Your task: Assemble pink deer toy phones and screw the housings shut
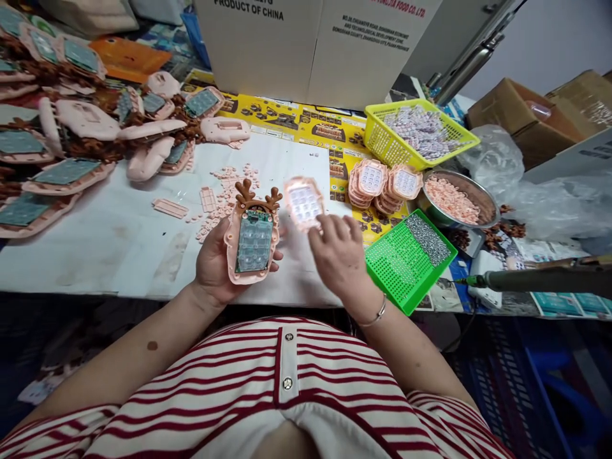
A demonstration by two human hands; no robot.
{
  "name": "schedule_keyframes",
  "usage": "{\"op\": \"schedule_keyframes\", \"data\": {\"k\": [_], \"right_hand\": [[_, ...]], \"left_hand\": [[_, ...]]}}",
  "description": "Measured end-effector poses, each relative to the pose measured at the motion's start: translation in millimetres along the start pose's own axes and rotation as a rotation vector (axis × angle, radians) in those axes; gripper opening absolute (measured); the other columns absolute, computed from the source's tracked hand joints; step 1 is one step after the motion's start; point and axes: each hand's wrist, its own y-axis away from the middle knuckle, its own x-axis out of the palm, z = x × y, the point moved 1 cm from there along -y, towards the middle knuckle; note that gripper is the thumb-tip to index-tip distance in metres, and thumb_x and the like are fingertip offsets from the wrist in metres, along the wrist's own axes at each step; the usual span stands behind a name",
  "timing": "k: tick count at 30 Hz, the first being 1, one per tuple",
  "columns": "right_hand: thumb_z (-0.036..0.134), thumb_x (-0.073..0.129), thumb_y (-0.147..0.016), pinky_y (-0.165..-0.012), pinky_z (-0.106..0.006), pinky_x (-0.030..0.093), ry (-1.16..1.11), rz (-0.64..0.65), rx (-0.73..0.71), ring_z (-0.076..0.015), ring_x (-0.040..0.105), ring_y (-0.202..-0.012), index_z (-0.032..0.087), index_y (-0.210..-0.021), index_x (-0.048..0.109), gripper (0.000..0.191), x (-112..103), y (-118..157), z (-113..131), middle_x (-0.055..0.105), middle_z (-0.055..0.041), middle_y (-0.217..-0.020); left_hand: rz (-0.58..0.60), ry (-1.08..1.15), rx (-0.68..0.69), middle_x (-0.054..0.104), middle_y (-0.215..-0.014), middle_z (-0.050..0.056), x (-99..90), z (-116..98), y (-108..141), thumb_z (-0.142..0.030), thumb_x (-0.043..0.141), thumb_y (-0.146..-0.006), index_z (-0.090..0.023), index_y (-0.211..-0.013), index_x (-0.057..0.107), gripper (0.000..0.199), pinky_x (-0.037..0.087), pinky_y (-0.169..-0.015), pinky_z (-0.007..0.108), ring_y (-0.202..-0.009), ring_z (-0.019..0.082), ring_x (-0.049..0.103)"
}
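My left hand (217,264) is closed round a pink plastic toy shell (230,255) with brown antlers (258,196) at its top. A grey-green keypad sheet (255,242) lies inside the shell, over a circuit board whose green edge shows. To its right, my right hand (338,252) pinches a pink front cover (305,203) by its lower right edge. White buttons show in the cover, which is slightly blurred and apart from the shell. Small pink button pieces (215,220) lie on the white sheet behind my left hand.
Several similar shells (67,175) are heaped at left. On the right stand stacked pink covers (368,182), a yellow basket (396,143) of wrapped pieces, a metal bowl (492,207) of pink bits and a green tray (389,268) with screws. A power screwdriver (526,280) lies far right; cartons (310,51) stand behind.
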Motion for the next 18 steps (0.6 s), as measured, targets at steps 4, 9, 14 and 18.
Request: {"op": "schedule_keyframes", "data": {"k": [4, 9, 14, 18], "right_hand": [[0.011, 0.044, -0.099, -0.117, -0.053, 0.040, -0.226, 0.024, -0.243, -0.0253, 0.057, -0.127, 0.023, -0.115, 0.066, 0.029, -4.7, 17.5, 35.0, 0.069, -0.0109, -0.133], [0.029, 0.057, -0.099, -0.122, -0.053, 0.040, -0.878, -0.032, -0.022, -0.0246, 0.054, -0.139, 0.027, -0.124, 0.063, 0.026, -1.2, 23.4, 37.2, 0.060, -0.0118, -0.148], [0.069, 0.044, -0.095, -0.099, -0.042, 0.058, -1.980, 0.222, 0.696, -0.0223, 0.069, -0.114, 0.027, -0.131, 0.059, 0.057, 18.1, 19.0, 47.0, 0.070, -0.0115, -0.129], [0.076, 0.053, -0.088, -0.092, -0.034, 0.059, -2.409, 0.561, 0.673, -0.0183, 0.071, -0.095, 0.021, -0.114, 0.069, 0.062, 25.9, 21.4, 58.6, 0.077, -0.0064, -0.102]], "left_hand": [[-0.086, 0.001, 0.023, 0.078, -0.085, 0.007, -7.7, -5.3, 9.7, -0.051, 0.060, -0.089, -0.019, -0.109, 0.069, 0.039, 0.063, -0.058, 0.037, -0.068, 0.026, 0.076], [-0.004, 0.014, 0.018, 0.079, -0.088, 0.009, -15.9, -12.8, 29.8, -0.052, 0.065, -0.085, -0.017, -0.108, 0.070, 0.043, 0.063, -0.055, 0.038, -0.067, 0.030, 0.077], [0.154, -0.005, -0.053, 0.079, -0.089, 0.014, -18.0, -15.6, 40.7, -0.053, 0.069, -0.080, -0.013, -0.110, 0.071, 0.051, 0.062, -0.054, 0.041, -0.067, 0.033, 0.077], [0.129, -0.122, -0.193, 0.078, -0.083, 0.016, -23.1, -13.8, 40.0, -0.050, 0.062, -0.082, -0.012, -0.109, 0.071, 0.048, 0.061, -0.054, 0.042, -0.068, 0.035, 0.076]]}}
